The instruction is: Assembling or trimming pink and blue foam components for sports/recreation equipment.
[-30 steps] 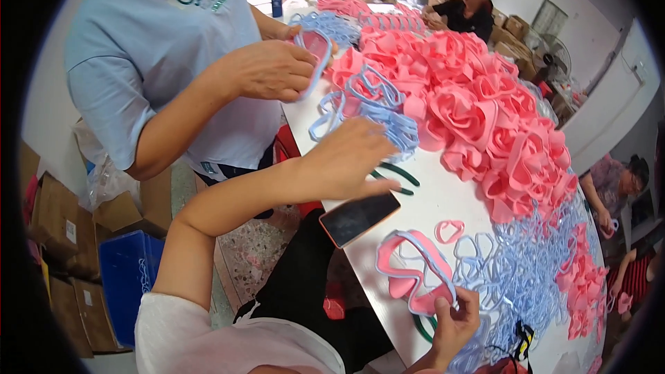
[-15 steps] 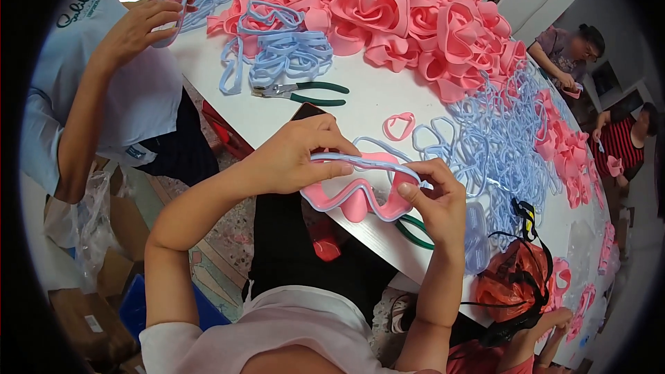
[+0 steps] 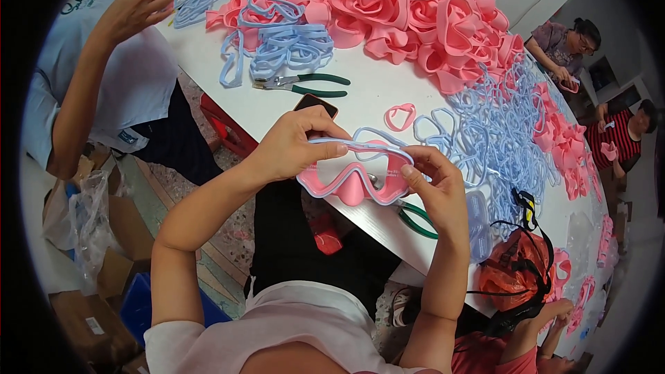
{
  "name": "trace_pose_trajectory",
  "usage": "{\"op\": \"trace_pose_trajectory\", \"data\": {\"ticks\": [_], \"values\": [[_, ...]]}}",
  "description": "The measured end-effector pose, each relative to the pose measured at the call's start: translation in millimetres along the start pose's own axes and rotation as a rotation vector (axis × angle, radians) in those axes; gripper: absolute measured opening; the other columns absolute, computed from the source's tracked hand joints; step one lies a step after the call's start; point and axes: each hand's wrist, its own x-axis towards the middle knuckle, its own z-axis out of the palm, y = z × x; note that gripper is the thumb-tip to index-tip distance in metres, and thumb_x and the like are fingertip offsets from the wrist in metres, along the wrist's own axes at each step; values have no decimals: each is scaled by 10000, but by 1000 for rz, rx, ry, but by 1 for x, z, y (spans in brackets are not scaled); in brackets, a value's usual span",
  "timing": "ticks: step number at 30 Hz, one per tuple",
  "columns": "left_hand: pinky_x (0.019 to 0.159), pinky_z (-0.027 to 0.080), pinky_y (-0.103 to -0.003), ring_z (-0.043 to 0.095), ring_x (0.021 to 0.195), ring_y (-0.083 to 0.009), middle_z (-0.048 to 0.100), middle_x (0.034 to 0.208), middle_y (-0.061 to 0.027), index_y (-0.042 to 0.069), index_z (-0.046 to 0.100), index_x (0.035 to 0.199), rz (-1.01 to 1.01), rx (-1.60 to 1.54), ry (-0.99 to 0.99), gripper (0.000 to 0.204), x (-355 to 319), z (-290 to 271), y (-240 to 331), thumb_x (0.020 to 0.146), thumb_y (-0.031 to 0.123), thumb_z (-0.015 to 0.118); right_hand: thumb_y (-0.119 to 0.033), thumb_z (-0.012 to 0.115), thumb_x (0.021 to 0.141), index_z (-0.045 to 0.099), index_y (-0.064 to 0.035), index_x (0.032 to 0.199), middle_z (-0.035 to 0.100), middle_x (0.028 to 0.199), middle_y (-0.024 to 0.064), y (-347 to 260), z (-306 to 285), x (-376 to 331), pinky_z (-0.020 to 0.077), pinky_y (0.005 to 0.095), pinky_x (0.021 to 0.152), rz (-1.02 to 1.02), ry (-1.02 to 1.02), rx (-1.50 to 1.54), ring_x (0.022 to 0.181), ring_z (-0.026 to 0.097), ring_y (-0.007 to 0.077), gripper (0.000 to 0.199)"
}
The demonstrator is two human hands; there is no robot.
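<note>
My left hand (image 3: 294, 145) and my right hand (image 3: 433, 190) together hold a pink rubber mask skirt (image 3: 353, 183) with a light blue frame (image 3: 360, 140) laid along its upper rim. The piece is above the near edge of the white table (image 3: 374, 90). My left thumb presses on the blue frame at the left end, my right fingers pinch its right end. A dark phone (image 3: 316, 104) lies just behind my left hand. Green-handled pliers (image 3: 415, 216) lie under the mask by my right hand.
Heaps of pink skirts (image 3: 409, 7) and light blue frames (image 3: 506, 131) cover the table. Another pair of green-handled pliers (image 3: 301, 83) lies near a blue pile (image 3: 287, 45). A person in a light blue shirt (image 3: 104, 76) stands at the left. Other people (image 3: 564, 45) work at the right. Boxes (image 3: 104, 263) sit on the floor.
A second ago my left hand reached over the table and my right held a pink piece. Since then both hands have come together on the pink skirt with the blue frame.
</note>
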Motion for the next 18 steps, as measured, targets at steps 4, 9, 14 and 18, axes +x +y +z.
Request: {"op": "trace_pose_trajectory", "data": {"ticks": [4,9,14,18], "values": [[668,375,-244,486,769,-96,522,853,-8,14,744,961,17,61,55,180,-2,5,1,804,101,760,-42,700,853,673,-15,1086,572,912,33,13,3,5,514,243,670,-109,72,-163,798,585,103,236],[710,400,-269,509,805,-137,537,882,-35,30,728,1007,88,128,83,241,1,9,-4,789,126,766,-23,707,835,686,-6,1055,566,883,36,13,3,7,516,246,646,-136,153,-174,776,582,105,222],[910,418,-353,529,1040,-261,574,1102,-116,85,654,1208,388,490,70,492,-8,6,-1,765,241,800,-38,708,847,693,6,1058,575,902,36,4,-6,7,518,240,619,-70,135,-63,777,590,104,215],[1066,342,-445,414,1300,-369,438,1410,-213,124,618,1284,531,472,-129,698,-17,4,-1,682,385,857,-55,712,858,694,11,1057,597,880,30,2,-14,4,508,247,629,-55,91,-63,768,601,106,210]]}}
